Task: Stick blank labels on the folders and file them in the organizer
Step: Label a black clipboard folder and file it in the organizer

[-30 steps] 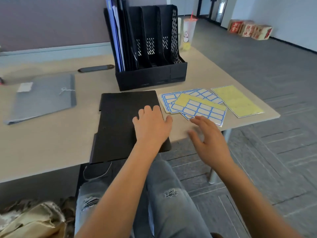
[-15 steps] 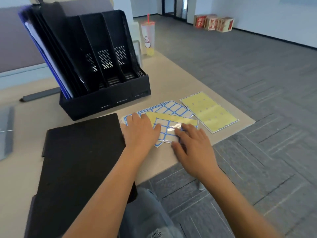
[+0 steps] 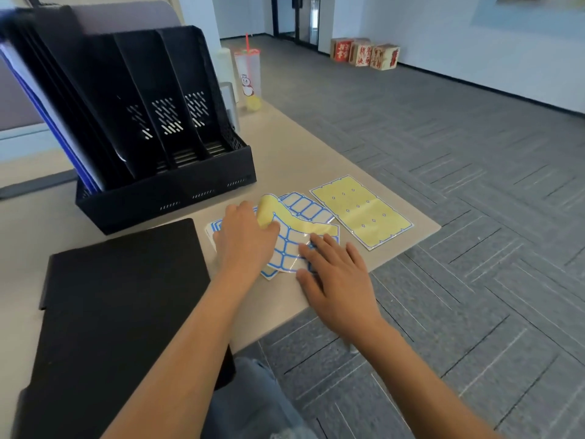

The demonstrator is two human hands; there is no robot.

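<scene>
A black folder (image 3: 120, 299) lies flat on the desk at the lower left. To its right lie several blue-bordered label sheets (image 3: 304, 205). My left hand (image 3: 245, 237) grips the top label sheet (image 3: 289, 245) and curls its far corner upward, showing the yellow backing. My right hand (image 3: 335, 274) rests with straight fingers on that sheet's near right part. The black organizer (image 3: 164, 188) stands behind, with blue and black folders (image 3: 57, 122) in its left slots.
A used yellow backing sheet (image 3: 361, 210) lies near the desk's right edge (image 3: 411, 245). A plastic drink cup (image 3: 248, 79) with a straw stands behind the organizer. Carpeted floor is to the right, and cardboard boxes (image 3: 364, 53) sit by the far wall.
My left hand left the black folder, moved to the label sheets and lifted the top sheet's corner. My right hand came down onto that sheet. The view swung right.
</scene>
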